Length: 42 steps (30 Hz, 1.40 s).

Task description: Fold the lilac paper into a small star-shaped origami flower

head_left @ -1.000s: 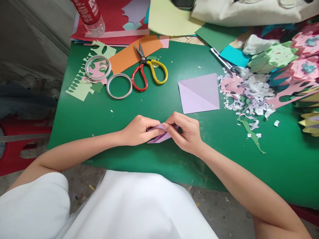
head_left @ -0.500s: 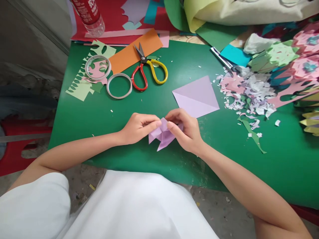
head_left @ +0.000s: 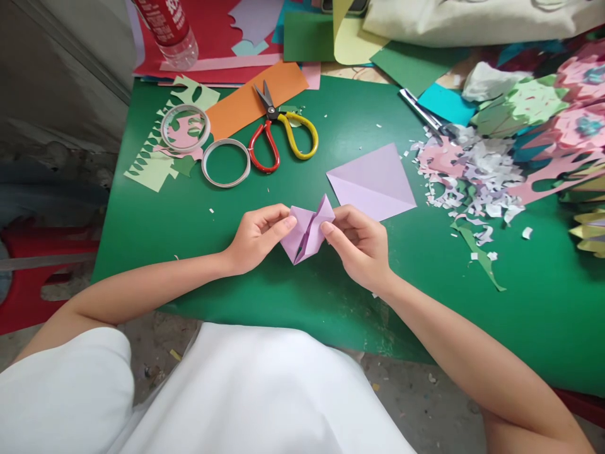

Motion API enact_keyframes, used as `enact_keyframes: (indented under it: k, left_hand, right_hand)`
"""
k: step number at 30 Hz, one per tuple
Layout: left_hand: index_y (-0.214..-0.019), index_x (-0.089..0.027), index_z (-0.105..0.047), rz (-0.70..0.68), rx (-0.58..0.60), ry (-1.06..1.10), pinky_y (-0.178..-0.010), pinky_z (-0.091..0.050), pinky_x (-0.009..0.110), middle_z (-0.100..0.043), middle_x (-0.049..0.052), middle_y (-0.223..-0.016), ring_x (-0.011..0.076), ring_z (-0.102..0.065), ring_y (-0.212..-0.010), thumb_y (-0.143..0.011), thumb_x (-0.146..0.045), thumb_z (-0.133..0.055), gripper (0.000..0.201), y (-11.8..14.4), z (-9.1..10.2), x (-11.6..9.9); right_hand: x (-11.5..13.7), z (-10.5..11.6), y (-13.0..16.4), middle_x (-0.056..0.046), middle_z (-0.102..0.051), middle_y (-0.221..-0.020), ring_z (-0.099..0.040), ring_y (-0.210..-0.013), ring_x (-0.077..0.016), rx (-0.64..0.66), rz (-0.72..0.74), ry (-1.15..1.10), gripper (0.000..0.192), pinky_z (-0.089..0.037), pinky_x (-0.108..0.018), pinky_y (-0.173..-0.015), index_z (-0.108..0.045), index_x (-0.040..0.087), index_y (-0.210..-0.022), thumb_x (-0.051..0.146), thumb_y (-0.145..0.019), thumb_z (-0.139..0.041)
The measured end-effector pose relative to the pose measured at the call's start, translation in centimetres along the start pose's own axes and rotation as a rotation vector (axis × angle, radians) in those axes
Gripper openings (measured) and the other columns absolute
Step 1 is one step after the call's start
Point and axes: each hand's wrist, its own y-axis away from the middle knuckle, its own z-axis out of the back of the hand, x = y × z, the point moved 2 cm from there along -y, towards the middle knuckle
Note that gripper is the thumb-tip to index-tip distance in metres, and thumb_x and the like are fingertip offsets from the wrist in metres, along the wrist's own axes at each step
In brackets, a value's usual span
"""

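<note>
A small folded lilac paper piece (head_left: pixel 306 232) is held up just above the green table (head_left: pixel 212 252), partly spread open with two pointed flaps at its top. My left hand (head_left: pixel 258 236) pinches its left side with thumb and fingers. My right hand (head_left: pixel 360 246) pinches its right side. Just beyond my right hand lies a flat lilac paper square (head_left: pixel 373 181) with a diagonal crease.
Red-and-yellow scissors (head_left: pixel 278 132) and two tape rolls (head_left: pixel 225 162) lie at the back left beside an orange strip (head_left: pixel 255 99). A bottle (head_left: pixel 170 31) stands far left. Paper scraps (head_left: pixel 466 176) and cut paper flowers (head_left: pixel 558 120) fill the right side.
The folded lilac piece went from pressed flat between my hands to lifted and spread open, its flaps now pointing away from me. The flat lilac square turned slightly. Sheets at the back shifted.
</note>
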Motion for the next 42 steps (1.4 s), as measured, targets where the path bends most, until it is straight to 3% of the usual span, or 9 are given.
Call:
enact_keyframes:
  k: [3, 9, 16, 20, 23, 29, 36, 42]
  left_hand:
    - [-0.078, -0.017, -0.063, -0.012, 0.04, 0.021, -0.056, -0.043, 0.02, -0.059, -0.001, -0.067, 0.0088, -0.05, -0.06, -0.089, -0.056, -0.062, 0.04, 0.08, -0.05, 0.01]
    - [-0.069, -0.017, -0.064, -0.039, 0.03, -0.097, -0.051, -0.036, 0.02, -0.05, -0.003, -0.058, 0.0076, -0.042, -0.055, -0.091, -0.05, -0.063, 0.039, 0.05, 0.39, 0.02]
    - [-0.072, -0.017, -0.069, -0.081, -0.025, -0.158, -0.051, -0.041, 0.018, -0.059, -0.003, -0.058, 0.0066, -0.049, -0.053, -0.09, -0.043, -0.065, 0.032, 0.13, 0.4, 0.05]
    - [-0.092, -0.017, -0.068, -0.049, 0.043, -0.042, -0.058, -0.054, 0.018, -0.074, 0.001, -0.079, 0.0108, -0.068, -0.066, -0.086, -0.041, -0.071, 0.025, 0.21, -0.01, 0.45]
    - [-0.104, -0.017, -0.064, -0.019, 0.144, 0.031, -0.069, -0.06, 0.021, -0.077, 0.003, -0.091, 0.0143, -0.074, -0.081, -0.082, -0.036, -0.076, 0.031, 0.23, -0.2, 0.65]
    - [-0.097, -0.017, -0.064, 0.023, 0.179, 0.044, -0.079, -0.063, 0.025, -0.076, 0.001, -0.088, 0.0153, -0.075, -0.085, -0.08, -0.031, -0.077, 0.026, -0.01, -0.13, 0.65]
    - [-0.099, -0.018, -0.066, -0.073, 0.163, 0.08, -0.078, -0.06, 0.017, -0.074, 0.0, -0.092, 0.0118, -0.074, -0.089, -0.084, -0.026, -0.075, 0.02, -0.1, -0.08, 0.68]
    - [-0.098, -0.016, -0.068, -0.025, 0.168, 0.032, -0.07, -0.062, 0.02, -0.075, 0.002, -0.09, 0.015, -0.074, -0.085, -0.084, -0.038, -0.074, 0.026, -0.18, -0.14, 0.61]
  right_hand:
    - [-0.1, 0.06, -0.03, 0.003, -0.051, -0.063, -0.045, -0.055, -0.0089, 0.055, 0.034, 0.036, 0.024, -0.036, -0.025, -0.052, -0.055, 0.02, -0.08, 0.038, -0.094, -0.06]
    - [-0.23, 0.1, -0.08, 0.005, -0.05, -0.062, -0.044, -0.056, -0.0076, 0.118, 0.114, 0.079, 0.017, -0.036, -0.023, -0.055, -0.054, 0.019, -0.079, 0.026, -0.095, -0.057]
    - [-0.23, 0.06, -0.11, 0.003, -0.051, -0.063, -0.044, -0.055, -0.0087, 0.098, 0.002, 0.064, 0.03, -0.035, -0.024, -0.052, -0.054, 0.019, -0.078, 0.043, -0.096, -0.057]
    - [-0.12, 0.14, -0.24, 0.004, -0.047, -0.061, -0.038, -0.052, -0.007, 0.069, -0.019, 0.006, 0.034, -0.031, -0.023, -0.049, -0.053, 0.019, -0.074, 0.046, -0.095, -0.059]
    - [-0.08, 0.13, -0.33, 0.005, -0.046, -0.059, -0.035, -0.05, -0.0068, 0.078, -0.022, 0.001, 0.037, -0.03, -0.023, -0.048, -0.054, 0.019, -0.073, 0.049, -0.094, -0.06]
    - [-0.15, 0.12, -0.43, 0.005, -0.047, -0.058, -0.037, -0.05, -0.0068, 0.092, -0.011, 0.051, 0.039, -0.03, -0.023, -0.047, -0.054, 0.019, -0.073, 0.052, -0.094, -0.058]
    - [-0.07, 0.24, -0.59, 0.005, -0.043, -0.057, -0.034, -0.05, -0.0068, 0.123, 0.017, 0.097, 0.04, -0.028, -0.022, -0.047, -0.05, 0.019, -0.072, 0.05, -0.098, -0.053]
    - [-0.12, 0.49, -0.64, 0.005, -0.04, -0.056, -0.033, -0.049, -0.0071, 0.194, 0.01, 0.094, 0.045, -0.028, -0.023, -0.047, -0.045, 0.019, -0.069, 0.051, -0.1, -0.047]
